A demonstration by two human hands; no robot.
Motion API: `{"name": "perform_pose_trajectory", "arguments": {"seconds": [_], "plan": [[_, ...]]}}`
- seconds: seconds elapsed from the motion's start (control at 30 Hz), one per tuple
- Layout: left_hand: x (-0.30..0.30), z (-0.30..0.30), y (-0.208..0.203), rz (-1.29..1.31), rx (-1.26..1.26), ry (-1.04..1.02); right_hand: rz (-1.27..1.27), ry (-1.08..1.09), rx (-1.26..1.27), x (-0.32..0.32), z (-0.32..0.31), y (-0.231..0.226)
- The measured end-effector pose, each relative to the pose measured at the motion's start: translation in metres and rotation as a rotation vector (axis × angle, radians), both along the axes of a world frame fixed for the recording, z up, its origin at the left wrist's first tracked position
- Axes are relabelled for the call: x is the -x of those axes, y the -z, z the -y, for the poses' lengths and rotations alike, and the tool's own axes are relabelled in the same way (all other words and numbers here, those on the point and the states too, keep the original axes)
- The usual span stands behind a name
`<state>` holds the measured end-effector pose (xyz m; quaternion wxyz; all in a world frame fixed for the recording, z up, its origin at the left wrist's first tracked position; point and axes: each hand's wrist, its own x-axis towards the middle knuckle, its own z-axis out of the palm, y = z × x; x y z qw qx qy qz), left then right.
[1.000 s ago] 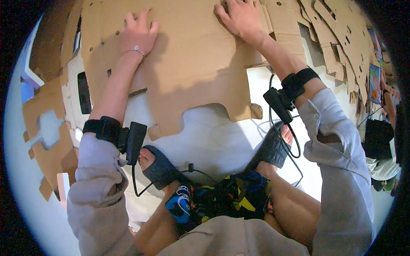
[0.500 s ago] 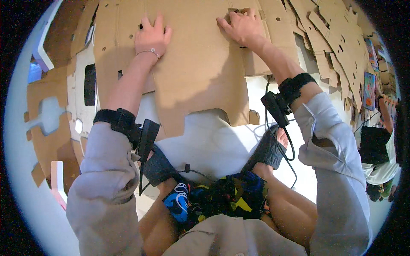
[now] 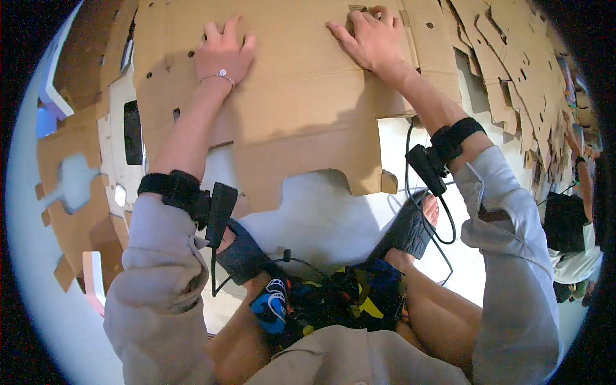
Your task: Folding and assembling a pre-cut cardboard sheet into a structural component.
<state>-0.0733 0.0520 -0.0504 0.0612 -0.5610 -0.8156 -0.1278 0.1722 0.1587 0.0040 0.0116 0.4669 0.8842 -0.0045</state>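
Cardboard sheet (image 3: 295,115): lay flat in front of the person, beneath both hands, its near edge cut with a wide notch and a small tab standing at its right corner.
Left hand (image 3: 224,54): rested palm down on the sheet's left part, its fingers spread apart and the thumb held out to the side.
Right hand (image 3: 375,42): lay on the sheet farther right, thumb well apart from the fingers, which were bent with their tips beside a dark slot (image 3: 357,8).
Bracelet (image 3: 222,74): circled the left wrist.
Forearms: each bore a black strap with a black device, the left device (image 3: 221,212) and the right device (image 3: 427,168), both trailing cables.
Floor (image 3: 314,224): showed white between the sheet and the person's dark slippers (image 3: 247,260).
Left side: a cut-out cardboard piece (image 3: 77,234) lay beyond a pale board (image 3: 112,131) with a dark opening.
Right side: more cut cardboard (image 3: 513,70) lay overlapping, and another person (image 3: 571,256) appeared near the rim, partly hidden.
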Motion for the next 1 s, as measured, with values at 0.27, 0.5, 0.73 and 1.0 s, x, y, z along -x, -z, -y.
{"name": "perform_pose_trajectory", "arguments": {"seconds": [0.27,0.5,0.73,1.0], "plan": [[0.009,-0.012,-0.002,0.041,-0.082,0.034,-0.228,-0.013,0.080,0.008,-0.007,-0.007],[-0.003,-0.013,-0.001,0.011,-0.006,-0.035,-0.084,0.045,-0.033,0.001,-0.010,0.017],[-0.009,-0.003,0.000,0.065,0.029,0.015,-0.061,-0.023,-0.072,-0.008,0.000,0.013],[-0.004,-0.007,-0.002,-0.014,0.020,0.008,-0.249,-0.061,-0.040,-0.004,-0.007,0.007]]}}
